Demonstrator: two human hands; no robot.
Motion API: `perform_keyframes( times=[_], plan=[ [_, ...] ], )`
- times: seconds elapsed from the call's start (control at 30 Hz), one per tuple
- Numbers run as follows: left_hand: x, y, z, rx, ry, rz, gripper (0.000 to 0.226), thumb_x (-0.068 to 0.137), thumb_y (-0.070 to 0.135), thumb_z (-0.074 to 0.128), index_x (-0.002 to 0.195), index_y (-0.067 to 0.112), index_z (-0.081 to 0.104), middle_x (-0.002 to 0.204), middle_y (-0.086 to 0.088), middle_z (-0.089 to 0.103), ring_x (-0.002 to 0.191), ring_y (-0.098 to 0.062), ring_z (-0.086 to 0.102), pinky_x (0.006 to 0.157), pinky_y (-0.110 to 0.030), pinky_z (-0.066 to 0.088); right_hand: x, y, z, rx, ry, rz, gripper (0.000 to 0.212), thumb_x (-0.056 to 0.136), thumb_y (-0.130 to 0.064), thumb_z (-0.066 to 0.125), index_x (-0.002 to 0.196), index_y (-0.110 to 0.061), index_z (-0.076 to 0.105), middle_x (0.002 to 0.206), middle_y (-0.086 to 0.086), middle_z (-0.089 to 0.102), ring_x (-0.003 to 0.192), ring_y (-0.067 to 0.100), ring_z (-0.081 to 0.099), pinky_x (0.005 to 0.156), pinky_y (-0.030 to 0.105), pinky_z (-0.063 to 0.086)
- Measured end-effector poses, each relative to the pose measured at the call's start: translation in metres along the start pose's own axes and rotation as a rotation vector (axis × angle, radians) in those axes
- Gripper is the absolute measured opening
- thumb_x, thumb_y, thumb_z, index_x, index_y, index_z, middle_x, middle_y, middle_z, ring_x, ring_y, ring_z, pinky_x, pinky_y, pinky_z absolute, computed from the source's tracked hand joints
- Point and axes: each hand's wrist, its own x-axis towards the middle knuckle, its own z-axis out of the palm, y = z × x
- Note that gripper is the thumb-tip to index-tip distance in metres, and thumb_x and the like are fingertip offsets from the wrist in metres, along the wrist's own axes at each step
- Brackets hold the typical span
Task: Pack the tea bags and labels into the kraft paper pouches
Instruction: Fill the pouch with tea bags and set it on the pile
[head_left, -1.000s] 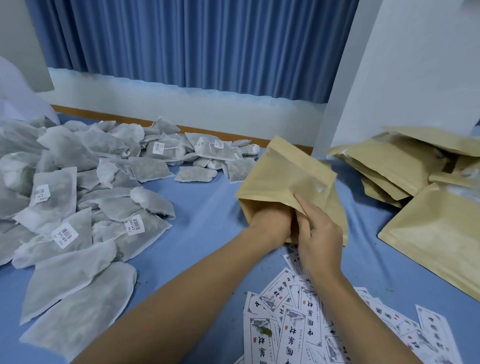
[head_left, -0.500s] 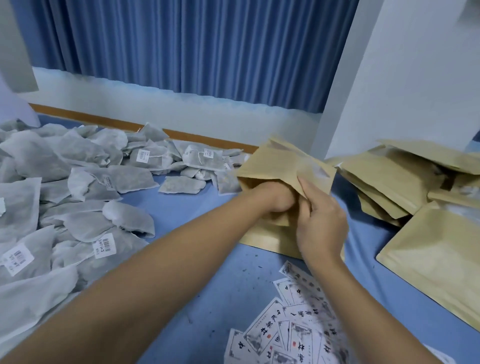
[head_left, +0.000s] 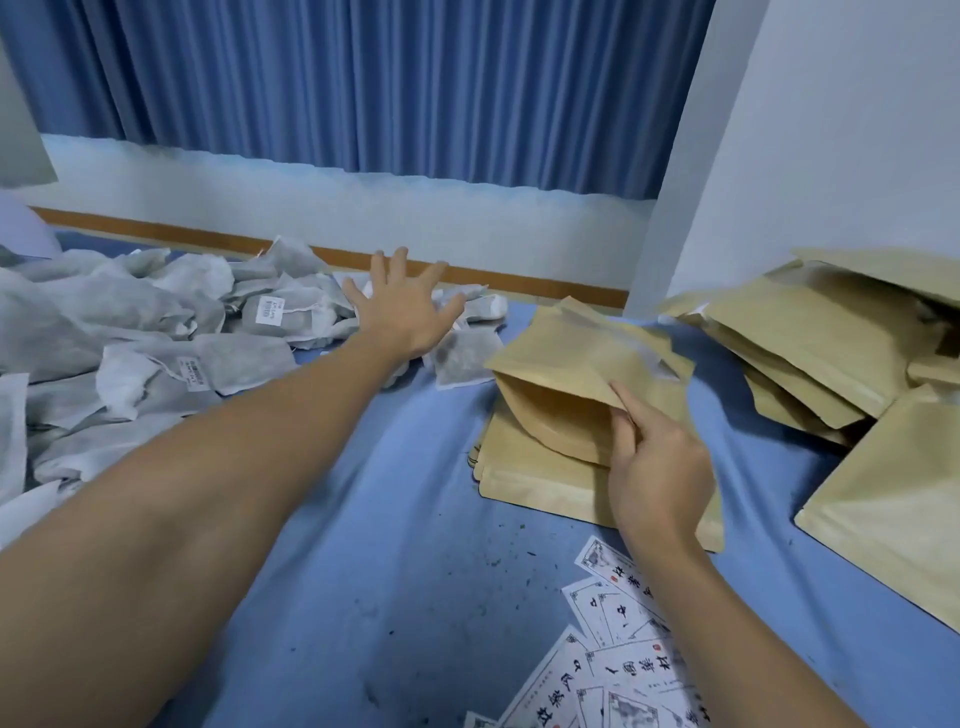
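Note:
An opened kraft paper pouch lies on a flat stack of more pouches at centre right, its mouth gaping toward me. My right hand pinches the pouch's near lip and holds it open. My left hand is stretched far forward with fingers spread, over the far end of the heap of grey-white tea bags, holding nothing. One tea bag lies just right of that hand. Printed paper labels are scattered by my right forearm.
Everything rests on a blue cloth speckled with tea crumbs. A loose pile of kraft pouches leans against the white wall at right. A wooden edge and blue curtain close off the back.
My left hand has come out of the pouch mouth and reached forward-left to the tea bag heap. The right hand keeps its pinch on the pouch, which now lies lower on the stack.

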Motion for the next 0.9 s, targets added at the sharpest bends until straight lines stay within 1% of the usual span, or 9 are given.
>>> perform_keyframes(
  times=[0.07, 0.13, 0.23, 0.33, 0.47, 0.57, 0.67, 0.77, 0.9],
  plan=[
    [0.015, -0.003, 0.004, 0.067, -0.145, -0.040, 0.073, 0.083, 0.081, 0.020, 0.150, 0.051, 0.022, 0.167, -0.004, -0.001, 0.152, -0.037, -0.012, 0.109, -0.077, -0.005, -0.001, 0.000, -0.001, 0.021, 0.016, 0.005, 0.035, 0.098, -0.022, 0.058, 0.126, -0.040, 0.068, 0.078, 0.003, 0.066, 0.073, 0.023, 0.051, 0.061, 0.032, 0.042],
    [0.023, -0.003, 0.006, 0.126, -0.259, -0.102, 0.084, 0.073, 0.092, 0.011, 0.149, 0.057, 0.013, 0.167, -0.002, -0.009, 0.150, -0.042, -0.016, 0.105, -0.079, -0.011, 0.000, 0.003, -0.002, 0.027, 0.037, 0.019, 0.034, 0.098, -0.021, 0.058, 0.125, -0.039, 0.069, 0.079, 0.004, 0.067, 0.072, 0.025, 0.053, 0.060, 0.034, 0.044],
    [0.030, -0.006, 0.006, 0.122, -0.359, -0.219, 0.100, 0.061, 0.102, 0.012, 0.151, 0.058, 0.006, 0.167, -0.003, -0.013, 0.149, -0.046, -0.015, 0.105, -0.079, -0.011, 0.002, 0.007, 0.000, 0.039, 0.044, 0.016, 0.034, 0.097, -0.019, 0.060, 0.124, -0.037, 0.070, 0.079, 0.004, 0.069, 0.071, 0.027, 0.056, 0.060, 0.035, 0.048],
    [0.042, -0.011, 0.016, 0.088, -0.493, -0.236, 0.113, 0.053, 0.105, 0.023, 0.153, 0.053, 0.010, 0.167, -0.007, -0.003, 0.150, -0.045, -0.012, 0.111, -0.074, -0.005, 0.002, 0.007, 0.005, 0.006, 0.044, 0.003, 0.036, 0.095, -0.017, 0.062, 0.123, -0.037, 0.070, 0.080, 0.004, 0.070, 0.071, 0.029, 0.056, 0.060, 0.034, 0.045],
    [0.041, -0.016, 0.032, 0.173, -0.548, -0.167, 0.098, 0.057, 0.085, 0.042, 0.148, 0.059, 0.019, 0.165, 0.002, 0.010, 0.149, -0.046, 0.000, 0.109, -0.073, 0.016, 0.005, 0.002, 0.009, -0.033, -0.009, 0.007, 0.037, 0.095, -0.016, 0.061, 0.122, -0.038, 0.070, 0.093, -0.002, 0.074, 0.080, 0.028, 0.060, 0.066, 0.036, 0.050],
    [0.042, -0.022, 0.030, 0.214, -0.535, -0.085, 0.095, 0.052, 0.076, 0.046, 0.145, 0.059, 0.028, 0.162, 0.005, 0.024, 0.144, -0.042, 0.023, 0.109, -0.057, 0.029, 0.002, -0.001, 0.008, -0.038, -0.023, 0.006, 0.037, 0.094, -0.016, 0.062, 0.122, -0.039, 0.070, 0.098, -0.004, 0.075, 0.084, 0.028, 0.062, 0.069, 0.037, 0.051],
    [0.040, -0.025, 0.023, 0.134, -0.550, -0.083, 0.094, 0.049, 0.064, 0.054, 0.141, 0.059, 0.036, 0.151, 0.008, 0.041, 0.135, -0.036, 0.036, 0.100, -0.046, 0.042, 0.000, -0.002, 0.006, -0.041, -0.026, -0.001, 0.038, 0.094, -0.015, 0.062, 0.122, -0.039, 0.070, 0.102, -0.006, 0.075, 0.087, 0.026, 0.064, 0.071, 0.035, 0.052],
    [0.032, -0.020, 0.018, 0.113, -0.561, -0.059, 0.091, 0.051, 0.062, 0.059, 0.140, 0.058, 0.040, 0.138, 0.005, 0.053, 0.133, -0.034, 0.038, 0.105, -0.048, 0.041, -0.001, -0.001, 0.005, -0.040, -0.024, 0.000, 0.039, 0.093, -0.014, 0.061, 0.122, -0.039, 0.070, 0.104, -0.006, 0.075, 0.088, 0.027, 0.065, 0.072, 0.036, 0.053],
    [0.008, -0.018, 0.009, 0.078, -0.553, -0.013, 0.091, 0.052, 0.064, 0.060, 0.140, 0.053, 0.043, 0.139, 0.002, 0.055, 0.134, -0.033, 0.040, 0.108, -0.044, 0.039, -0.002, -0.001, 0.004, -0.057, -0.019, -0.018, 0.040, 0.092, -0.014, 0.062, 0.121, -0.039, 0.071, 0.104, -0.006, 0.075, 0.086, 0.027, 0.065, 0.070, 0.034, 0.051]
  ],
)
